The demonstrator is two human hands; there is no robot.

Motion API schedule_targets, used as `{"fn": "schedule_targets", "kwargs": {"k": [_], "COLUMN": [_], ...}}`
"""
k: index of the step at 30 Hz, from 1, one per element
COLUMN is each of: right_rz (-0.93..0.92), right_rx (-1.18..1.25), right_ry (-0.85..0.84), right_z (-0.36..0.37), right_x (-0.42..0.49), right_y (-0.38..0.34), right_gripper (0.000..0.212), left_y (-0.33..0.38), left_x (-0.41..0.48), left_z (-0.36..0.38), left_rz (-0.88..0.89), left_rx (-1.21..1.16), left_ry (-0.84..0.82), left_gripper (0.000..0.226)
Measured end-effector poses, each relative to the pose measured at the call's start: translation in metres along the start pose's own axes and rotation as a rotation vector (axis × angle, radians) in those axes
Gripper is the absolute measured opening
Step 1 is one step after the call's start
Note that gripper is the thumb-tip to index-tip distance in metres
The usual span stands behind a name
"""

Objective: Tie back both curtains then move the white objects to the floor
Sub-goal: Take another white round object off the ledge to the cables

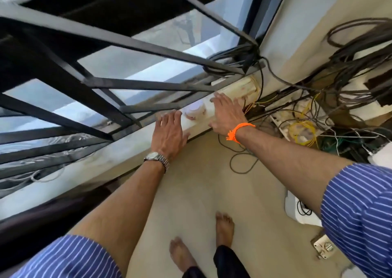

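A small round white object (194, 112) sits on the pale window sill (118, 152), below the black window grille. My left hand (169, 132), with a metal watch on its wrist, hovers just left of the round object, fingers spread, holding nothing. To the right of the object my right hand (226, 113), an orange thread on its wrist, lies flat on the sill with fingers apart. A cream rectangular box (241, 87) lies on the sill just beyond my right fingertips. No curtain is in view.
A black metal grille (101, 80) covers the window. A dense tangle of cables and a power strip (301, 120) fill the corner at right. A white box (297, 208) and a metal latch (323, 249) lie on the beige floor. My bare feet (224, 228) stand below.
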State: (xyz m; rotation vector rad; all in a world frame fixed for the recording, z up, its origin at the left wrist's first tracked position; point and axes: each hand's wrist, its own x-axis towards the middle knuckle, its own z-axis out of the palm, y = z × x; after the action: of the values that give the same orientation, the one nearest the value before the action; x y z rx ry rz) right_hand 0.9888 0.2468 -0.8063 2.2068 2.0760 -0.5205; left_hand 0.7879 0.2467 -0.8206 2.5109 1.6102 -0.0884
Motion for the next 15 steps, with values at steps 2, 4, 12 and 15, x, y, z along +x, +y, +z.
{"fn": "schedule_targets", "kwargs": {"k": [2,4,12,15], "right_rz": [0.001,-0.004,0.027,0.045], "right_rx": [0.037,0.072,0.198,0.228], "right_ry": [0.013,0.023,-0.006,-0.01], "right_z": [0.02,0.038,0.09,0.103], "right_x": [0.01,0.02,0.078,0.095], "right_y": [0.001,0.003,0.015,0.016], "right_gripper": [0.08,0.078,0.081,0.085], "left_y": [-0.005,-0.009,-0.02,-0.025], "left_x": [0.005,0.01,0.044,0.061], "left_z": [0.023,0.045,0.117,0.136], "left_rz": [0.004,0.009,-0.091,-0.084], "left_rx": [0.004,0.01,-0.047,-0.063], "left_ry": [-0.016,-0.045,-0.055,-0.034], "left_gripper": [0.063,0.061,0.074,0.081]}}
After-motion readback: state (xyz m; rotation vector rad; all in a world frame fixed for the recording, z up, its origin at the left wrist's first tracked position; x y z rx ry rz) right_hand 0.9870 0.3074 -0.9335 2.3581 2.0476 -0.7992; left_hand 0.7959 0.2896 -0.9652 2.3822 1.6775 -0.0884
